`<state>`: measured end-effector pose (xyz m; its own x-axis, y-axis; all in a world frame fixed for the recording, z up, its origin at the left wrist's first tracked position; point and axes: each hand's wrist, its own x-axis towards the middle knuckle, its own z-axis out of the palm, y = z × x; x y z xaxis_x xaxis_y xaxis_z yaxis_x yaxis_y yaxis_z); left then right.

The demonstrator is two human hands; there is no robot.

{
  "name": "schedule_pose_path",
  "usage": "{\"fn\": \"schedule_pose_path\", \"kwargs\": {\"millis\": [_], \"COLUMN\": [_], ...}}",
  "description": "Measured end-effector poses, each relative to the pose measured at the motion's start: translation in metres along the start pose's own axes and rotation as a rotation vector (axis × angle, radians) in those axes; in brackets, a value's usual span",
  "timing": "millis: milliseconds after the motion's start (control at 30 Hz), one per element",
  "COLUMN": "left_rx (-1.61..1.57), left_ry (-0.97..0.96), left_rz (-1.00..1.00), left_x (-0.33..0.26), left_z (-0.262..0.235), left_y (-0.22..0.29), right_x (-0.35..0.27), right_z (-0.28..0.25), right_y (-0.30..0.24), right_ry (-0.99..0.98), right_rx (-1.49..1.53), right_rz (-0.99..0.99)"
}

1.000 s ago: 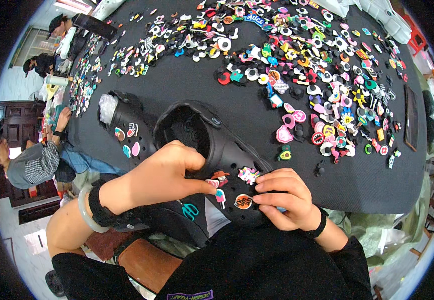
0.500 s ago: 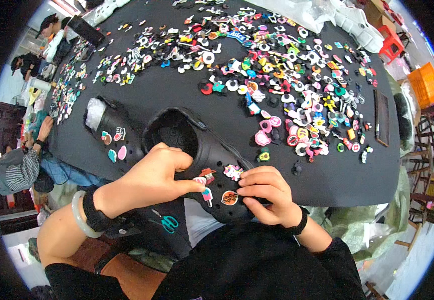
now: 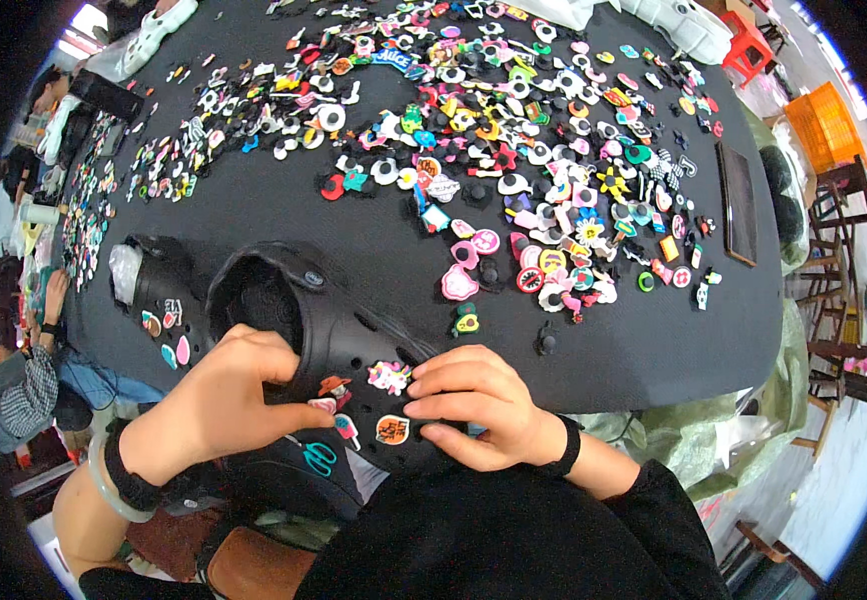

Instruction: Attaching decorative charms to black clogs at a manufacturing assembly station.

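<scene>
A black clog (image 3: 336,345) is tilted between my hands at the table's near edge. My left hand (image 3: 229,385) grips its opening, fingers inside and thumb pressed near a popsicle charm (image 3: 347,429). Against the toe's right side rest the bent fingers of my right hand (image 3: 479,410), their tips beside a unicorn charm (image 3: 390,377) and a round orange charm (image 3: 394,430). A charm of a figure in a brown hat (image 3: 335,387) sits above my left thumb. Left of it lies a second black clog (image 3: 166,275) with several charms and clear plastic in its opening.
Loose shoe charms (image 3: 554,190) spread across the black table (image 3: 644,350). A dark tray (image 3: 737,205) lies at the right edge, with an orange crate (image 3: 826,128) beyond. Teal scissors (image 3: 319,458) lie below the clog. Another person's hand (image 3: 57,295) rests at the left edge.
The view has shifted, so the table and charms appear farther left. Both hands keep their hold on the clog, which sits lower and farther left in the picture; its charms look the same.
</scene>
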<state>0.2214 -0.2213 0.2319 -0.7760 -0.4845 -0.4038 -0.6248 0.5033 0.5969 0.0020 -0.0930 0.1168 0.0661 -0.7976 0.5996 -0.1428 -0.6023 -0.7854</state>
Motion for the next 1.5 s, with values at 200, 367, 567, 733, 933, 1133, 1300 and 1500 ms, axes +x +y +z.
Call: {"fn": "schedule_pose_path", "kwargs": {"millis": [200, 367, 567, 733, 933, 1133, 1300, 1500], "left_rx": [0.092, 0.104, 0.098, 0.088, 0.083, 0.121, 0.190, 0.101], "left_ry": [-0.045, -0.006, 0.086, 0.073, 0.138, 0.078, 0.085, -0.022], "left_rz": [-0.044, -0.047, 0.005, 0.018, 0.100, 0.075, 0.003, -0.096], "left_x": [0.006, 0.008, 0.012, 0.004, -0.009, -0.016, -0.017, -0.002], "left_z": [-0.002, 0.004, 0.013, 0.010, 0.013, -0.001, -0.014, -0.020], "left_y": [0.009, 0.001, -0.007, -0.005, 0.000, 0.004, -0.006, -0.014], "right_x": [0.001, 0.003, 0.005, 0.003, -0.002, -0.002, -0.004, -0.004], "right_z": [-0.003, -0.004, -0.004, -0.004, 0.000, 0.001, 0.001, -0.001], "right_y": [0.003, 0.004, 0.001, -0.001, -0.002, 0.002, 0.003, 0.007], "right_ry": [-0.018, 0.006, -0.007, -0.027, -0.022, -0.068, -0.086, -0.089], "right_rx": [0.070, 0.095, 0.055, 0.001, -0.056, 0.025, -0.017, 0.064], "right_rz": [0.019, 0.032, 0.033, 0.022, -0.050, -0.062, -0.129, -0.101]}}
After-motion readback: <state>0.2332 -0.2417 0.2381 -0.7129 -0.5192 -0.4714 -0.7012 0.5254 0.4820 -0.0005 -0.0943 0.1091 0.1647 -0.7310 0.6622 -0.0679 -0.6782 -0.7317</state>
